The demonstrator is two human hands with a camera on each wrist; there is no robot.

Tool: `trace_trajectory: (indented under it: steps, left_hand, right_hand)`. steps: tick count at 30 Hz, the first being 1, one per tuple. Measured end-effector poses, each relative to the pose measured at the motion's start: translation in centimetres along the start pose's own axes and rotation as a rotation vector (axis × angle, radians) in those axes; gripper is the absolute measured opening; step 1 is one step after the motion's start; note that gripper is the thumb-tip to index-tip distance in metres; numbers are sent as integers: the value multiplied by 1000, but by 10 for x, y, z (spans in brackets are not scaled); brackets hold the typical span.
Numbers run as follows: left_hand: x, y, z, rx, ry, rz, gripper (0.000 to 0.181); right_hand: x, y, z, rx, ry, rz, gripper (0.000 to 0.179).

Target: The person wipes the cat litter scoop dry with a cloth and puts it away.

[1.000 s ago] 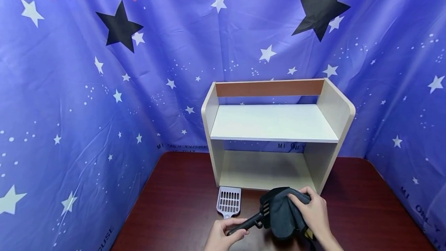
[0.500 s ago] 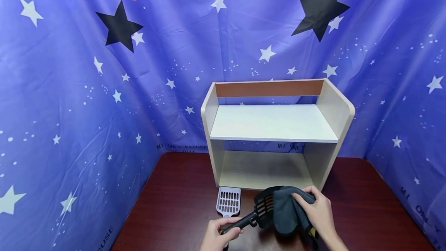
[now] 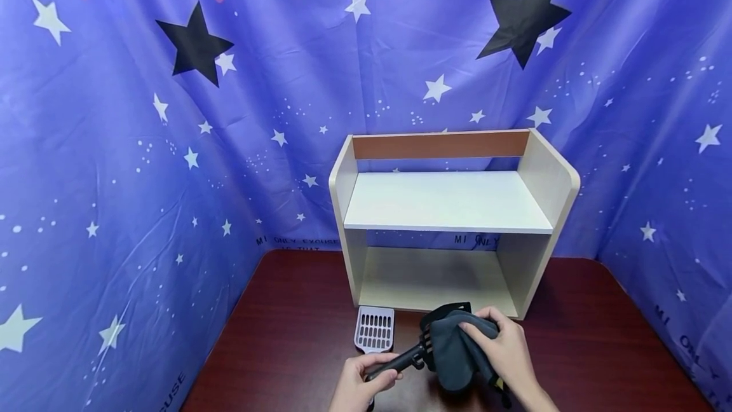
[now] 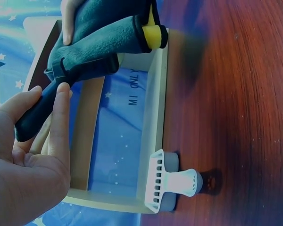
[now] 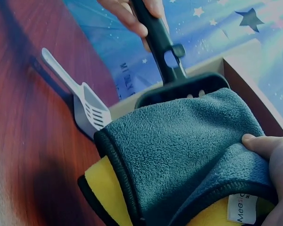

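1. Left hand (image 3: 361,381) has the handle of a black slotted scoop (image 3: 403,360) pinched between thumb and fingers; the handle angles up and away from that hand, so the scoop's head sits out past the fingertips, over toward the other hand.
2. Right hand (image 3: 508,347) is pinching a dark grey-green cloth (image 3: 454,351); thumb on top, and most of its other fingers are tucked behind the fabric, so I can't tell exactly how they lie.
3. The cloth is draped over the scoop's head, between the two hands; it hides a good chunk of it, with the rim and a few slots near the handle peeking out.
4. Yellow underside shows along the cloth's folded edges; there's a white tag (image 5: 242,208) right by the right hand, lettering only partly readable.
5. Black scoop and cloth are both held up above the dark red-brown tabletop (image 3: 286,329).
6. A pale slotted scoop (image 3: 375,329) lies on the tabletop just beyond the left hand; its slotted end is right by the shelf's lower front corner, can't tell if they touch.
7. The two-level shelf (image 3: 448,201) stands behind all that; blue starry curtain (image 3: 286,81) behind it.
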State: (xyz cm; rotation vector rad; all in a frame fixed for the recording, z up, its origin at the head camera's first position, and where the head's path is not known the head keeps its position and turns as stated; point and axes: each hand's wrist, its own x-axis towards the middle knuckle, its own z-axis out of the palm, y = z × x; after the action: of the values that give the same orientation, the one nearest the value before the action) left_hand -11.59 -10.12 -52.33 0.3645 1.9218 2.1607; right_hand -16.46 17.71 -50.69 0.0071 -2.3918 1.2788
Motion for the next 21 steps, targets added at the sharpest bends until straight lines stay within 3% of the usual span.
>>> trace_trajectory:
  steps: [13, 21]
  left_hand:
    - [2, -1, 7, 59, 11, 28, 37]
    - [2, -2, 9, 70, -21, 62, 38]
  right_hand:
    - [-7, -11, 14, 9, -40, -52, 24]
    - [-5, -9, 14, -59, 59, -43, 28]
